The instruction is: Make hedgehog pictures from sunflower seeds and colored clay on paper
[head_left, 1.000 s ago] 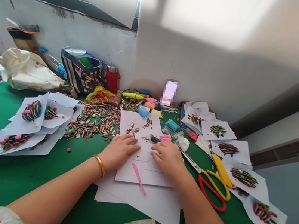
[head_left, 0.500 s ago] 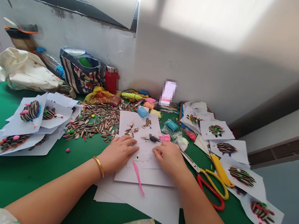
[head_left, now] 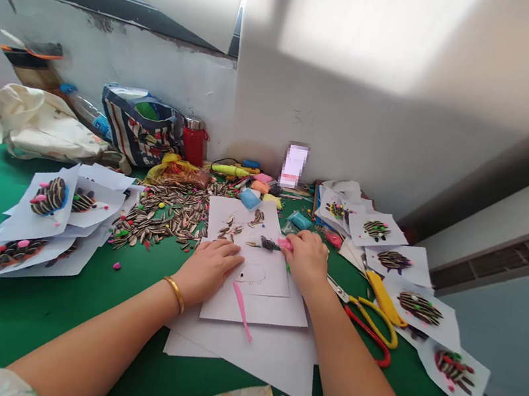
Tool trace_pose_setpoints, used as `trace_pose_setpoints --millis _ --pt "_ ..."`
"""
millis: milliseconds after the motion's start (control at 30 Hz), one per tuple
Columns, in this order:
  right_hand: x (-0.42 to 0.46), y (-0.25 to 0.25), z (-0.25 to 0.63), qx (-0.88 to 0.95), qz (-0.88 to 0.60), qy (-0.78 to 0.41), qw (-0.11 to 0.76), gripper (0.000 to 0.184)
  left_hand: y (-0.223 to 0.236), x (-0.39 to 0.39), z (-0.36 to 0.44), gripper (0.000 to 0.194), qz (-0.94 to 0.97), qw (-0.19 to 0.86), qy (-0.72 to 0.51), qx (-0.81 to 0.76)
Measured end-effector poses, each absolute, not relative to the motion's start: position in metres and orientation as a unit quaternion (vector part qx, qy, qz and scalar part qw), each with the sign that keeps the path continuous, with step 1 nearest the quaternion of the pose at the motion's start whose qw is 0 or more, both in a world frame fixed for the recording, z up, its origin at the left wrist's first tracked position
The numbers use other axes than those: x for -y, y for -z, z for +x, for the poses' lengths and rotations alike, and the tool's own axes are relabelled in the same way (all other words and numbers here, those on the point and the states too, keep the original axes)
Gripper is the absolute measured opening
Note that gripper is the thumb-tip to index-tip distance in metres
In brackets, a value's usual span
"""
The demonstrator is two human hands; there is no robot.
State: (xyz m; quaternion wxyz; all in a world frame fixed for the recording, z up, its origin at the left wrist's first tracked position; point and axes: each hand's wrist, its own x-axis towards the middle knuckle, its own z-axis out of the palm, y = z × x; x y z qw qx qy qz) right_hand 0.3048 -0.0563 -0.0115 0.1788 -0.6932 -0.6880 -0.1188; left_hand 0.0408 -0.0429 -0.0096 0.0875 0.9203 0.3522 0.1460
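Note:
My left hand [head_left: 211, 266] lies flat on the drawing sheet, its fingers stretched out beside a small outlined animal with a black eye. Over the sheet's right edge, the fingers of my right hand [head_left: 306, 258] close on a lump of pink modelling clay [head_left: 286, 244]; its far part is hidden by them. Black clay [head_left: 268, 244] sits just left of the pink lump. Below the drawing, a pink plastic modelling tool [head_left: 242, 312] rests on white paper [head_left: 216, 311]. Several loose sunflower seeds [head_left: 230, 223] lie on the top of the sheet.
A heap of striped seeds [head_left: 167, 209] spreads to the left. Finished seed pictures lie in a left stack [head_left: 40, 236] and along the right side [head_left: 420, 310]. Scissors [head_left: 370, 322] and a yellow cutter [head_left: 384, 297] are by my right forearm. Bags and a red flask [head_left: 193, 143] stand behind.
My right hand has moved up and away from the outlined animal to the pink clay and closed on it. My left hand stays on the sheet. The view has shifted slightly.

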Motion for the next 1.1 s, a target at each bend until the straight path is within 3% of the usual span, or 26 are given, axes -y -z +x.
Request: trace_pose_setpoints --millis 267,400,533,767,1100 --pt "0.059 0.007 0.304 0.686 -0.696 0.095 0.193 0.004 0.011 0.042 0.040 0.027 0.921 0.079 -0.159 -0.346" --pt "0.067 -0.003 0.302 0.683 -0.665 0.079 0.292 0.006 0.007 0.043 0.041 0.023 0.909 0.073 -0.204 -0.356" --pt "0.084 -0.010 0.285 0.720 -0.563 -0.073 0.398 0.010 -0.006 0.050 0.044 0.017 0.876 0.138 -0.316 -0.337" --pt "0.105 -0.014 0.249 0.758 -0.492 -0.188 0.385 0.012 -0.014 0.061 0.050 0.012 0.829 0.277 -0.373 -0.310" --pt "0.104 -0.009 0.247 0.769 -0.452 -0.207 0.403 0.005 -0.006 0.057 0.049 0.012 0.842 0.225 -0.355 -0.339"
